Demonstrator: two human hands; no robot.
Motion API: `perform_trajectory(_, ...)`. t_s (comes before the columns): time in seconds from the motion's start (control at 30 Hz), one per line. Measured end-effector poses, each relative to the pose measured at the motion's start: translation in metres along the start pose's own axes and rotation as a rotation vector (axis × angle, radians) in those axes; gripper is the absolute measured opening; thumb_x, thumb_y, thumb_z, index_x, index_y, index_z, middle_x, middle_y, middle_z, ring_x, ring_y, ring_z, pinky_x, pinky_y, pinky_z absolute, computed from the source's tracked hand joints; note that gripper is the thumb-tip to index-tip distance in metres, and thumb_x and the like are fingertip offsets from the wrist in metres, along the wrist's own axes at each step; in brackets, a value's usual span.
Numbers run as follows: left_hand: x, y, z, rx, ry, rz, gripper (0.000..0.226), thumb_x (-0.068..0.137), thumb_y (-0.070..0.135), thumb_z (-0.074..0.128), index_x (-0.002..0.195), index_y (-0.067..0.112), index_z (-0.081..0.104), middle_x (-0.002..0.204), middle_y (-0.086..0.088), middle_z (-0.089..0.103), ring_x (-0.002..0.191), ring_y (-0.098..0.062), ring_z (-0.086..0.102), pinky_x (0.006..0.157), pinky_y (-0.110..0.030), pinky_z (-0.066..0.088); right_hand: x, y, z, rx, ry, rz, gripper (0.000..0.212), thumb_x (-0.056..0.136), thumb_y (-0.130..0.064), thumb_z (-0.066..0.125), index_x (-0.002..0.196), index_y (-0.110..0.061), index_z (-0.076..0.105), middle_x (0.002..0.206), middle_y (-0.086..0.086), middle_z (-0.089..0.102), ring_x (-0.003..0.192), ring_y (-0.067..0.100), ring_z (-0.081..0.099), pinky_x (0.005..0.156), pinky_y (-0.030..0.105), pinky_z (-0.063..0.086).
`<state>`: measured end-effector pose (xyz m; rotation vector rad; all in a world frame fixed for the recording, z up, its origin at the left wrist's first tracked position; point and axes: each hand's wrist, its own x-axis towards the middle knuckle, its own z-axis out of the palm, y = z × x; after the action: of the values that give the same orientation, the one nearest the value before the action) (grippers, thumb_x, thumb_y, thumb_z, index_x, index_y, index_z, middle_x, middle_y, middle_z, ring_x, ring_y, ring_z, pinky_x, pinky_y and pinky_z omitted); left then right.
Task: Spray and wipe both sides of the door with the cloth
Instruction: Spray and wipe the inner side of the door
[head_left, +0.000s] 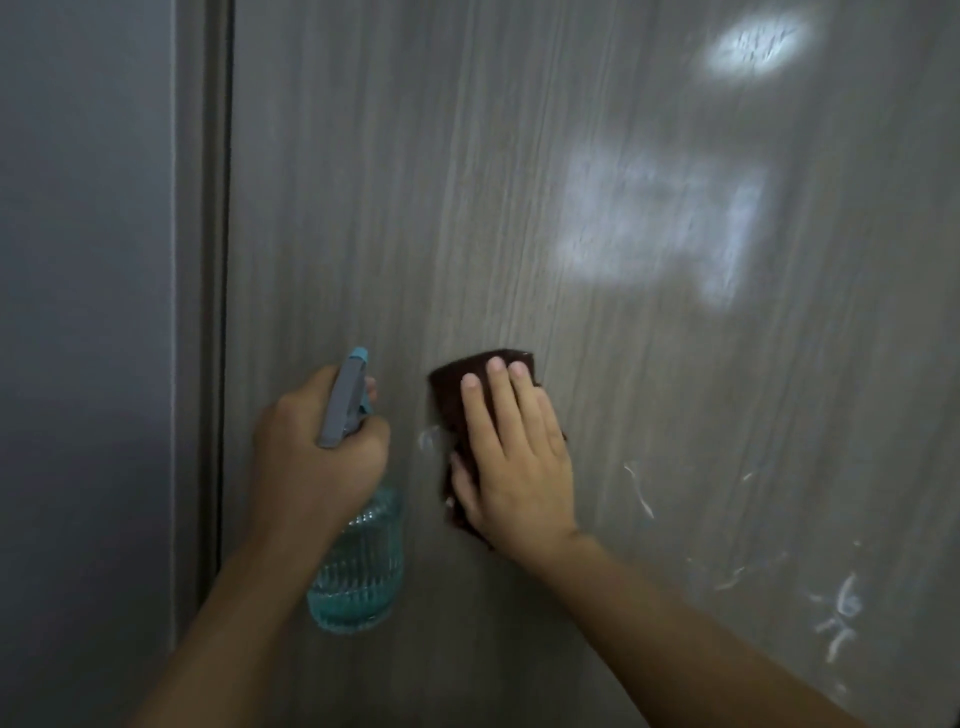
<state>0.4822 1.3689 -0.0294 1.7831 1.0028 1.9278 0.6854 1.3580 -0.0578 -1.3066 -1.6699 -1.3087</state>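
Teal ribbed plastic, nearest: spray bottle, part full of clear liquid, hanging upright just in front of the door, grey trigger head aimed up and forward.
Left hand: wrapped round the bottle neck, fingers curled tight on it, one finger seemingly at the trigger; probably kept there, beside the wiping hand, for a quick fresh spray with no set-down.
Right hand: flat on the cloth, fingers straight and close together, pressing rather than gripping; likely spread this way for even pressure over a broad patch.
Cloth: dark brown, folded into a pad, trapped between palm and door, edges showing above the fingertips and left of the thumb.
Door: grey wood-grain face, upright, filling most of the view; pale reflections of light high on the right.
Wet streaks: thin white runs low on the right, a small one just left of the cloth; not yet wiped.
Frame: dark vertical gap and grey jamb left of the bottle; plain wall beyond.
Stage, as a judgement: wiping of this side under way, streaks low right next; other side not in view.
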Motion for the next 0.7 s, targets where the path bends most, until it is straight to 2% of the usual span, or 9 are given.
perform_trajectory(0.07, 0.000, -0.001, -0.001, -0.006, 0.001, -0.017, 0.021, 0.073, 0.018, 0.058, 0.089, 0.020, 0.072, 0.069, -0.014, 0.069, 0.063, -0.039, 0.069, 0.055, -0.058, 0.057, 0.000, -0.006, 0.000, -0.010, -0.045, -0.022, 0.080, 0.095, -0.030, 0.067, 0.162, -0.008, 0.030, 0.170, 0.020, 0.020, 0.159, 0.036, 0.014, 0.129, 0.049, 0.019)
perform_trajectory(0.17, -0.002, -0.005, -0.007, -0.007, -0.010, -0.012, 0.019, 0.076, 0.011, 0.062, 0.090, 0.019, 0.073, 0.073, -0.016, 0.069, 0.066, -0.042, 0.069, 0.055, -0.059, 0.057, -0.010, 0.006, -0.014, 0.011, -0.077, 0.073, 0.086, 0.090, -0.019, 0.071, 0.163, -0.009, 0.026, 0.171, 0.021, 0.013, 0.160, 0.036, 0.006, 0.129, 0.049, 0.018)
perform_trajectory(0.23, -0.002, -0.008, -0.014, -0.001, -0.012, 0.000, 0.018, 0.080, 0.003, 0.064, 0.089, 0.016, 0.072, 0.073, -0.018, 0.069, 0.066, -0.043, 0.068, 0.055, -0.060, 0.056, -0.023, 0.023, -0.020, 0.002, -0.027, 0.179, 0.084, 0.090, -0.012, 0.070, 0.162, -0.005, 0.029, 0.170, 0.024, 0.014, 0.160, 0.038, 0.007, 0.128, 0.051, 0.019)
perform_trajectory(0.33, 0.000, -0.012, -0.026, 0.014, -0.014, 0.021, 0.012, 0.078, 0.010, 0.060, 0.086, 0.008, 0.069, 0.074, -0.022, 0.067, 0.065, -0.047, 0.066, 0.053, -0.060, 0.055, -0.031, 0.032, -0.015, -0.053, 0.040, 0.231, 0.077, 0.094, -0.011, 0.068, 0.158, 0.006, 0.030, 0.167, 0.028, 0.018, 0.159, 0.040, 0.010, 0.128, 0.053, 0.018)
perform_trajectory(0.43, 0.004, -0.015, -0.036, 0.031, 0.003, 0.011, 0.011, 0.081, 0.007, 0.063, 0.089, 0.004, 0.069, 0.076, -0.024, 0.068, 0.068, -0.048, 0.067, 0.054, -0.061, 0.055, -0.012, 0.003, -0.001, -0.054, 0.071, 0.272, 0.076, 0.093, -0.014, 0.062, 0.156, 0.012, 0.028, 0.165, 0.034, 0.018, 0.157, 0.047, 0.008, 0.127, 0.058, 0.015)
perform_trajectory(0.57, 0.008, -0.016, -0.044, 0.039, 0.036, 0.001, 0.022, 0.073, 0.016, 0.058, 0.089, 0.016, 0.072, 0.072, -0.014, 0.069, 0.066, -0.040, 0.068, 0.055, -0.058, 0.056, 0.033, -0.068, 0.014, 0.060, -0.038, 0.251, 0.101, 0.079, -0.026, 0.063, 0.160, 0.009, 0.016, 0.168, 0.033, 0.005, 0.157, 0.048, -0.003, 0.128, 0.058, -0.001)
perform_trajectory(0.63, 0.010, -0.019, -0.047, 0.040, 0.044, -0.006, 0.024, 0.071, 0.017, 0.056, 0.091, 0.016, 0.071, 0.074, -0.011, 0.069, 0.068, -0.036, 0.069, 0.059, -0.057, 0.058, 0.047, -0.094, 0.019, 0.103, -0.062, 0.216, 0.103, 0.079, -0.022, 0.065, 0.162, 0.006, 0.011, 0.169, 0.030, 0.001, 0.158, 0.044, -0.007, 0.129, 0.053, -0.005)
perform_trajectory(0.7, 0.012, -0.022, -0.052, 0.030, 0.055, -0.010, 0.025, 0.073, 0.016, 0.057, 0.093, 0.015, 0.071, 0.077, -0.013, 0.070, 0.070, -0.038, 0.070, 0.060, -0.058, 0.059, 0.052, -0.097, 0.020, 0.081, -0.066, 0.147, 0.095, 0.083, -0.014, 0.064, 0.161, 0.006, 0.013, 0.169, 0.030, 0.005, 0.159, 0.042, -0.001, 0.130, 0.050, 0.000)
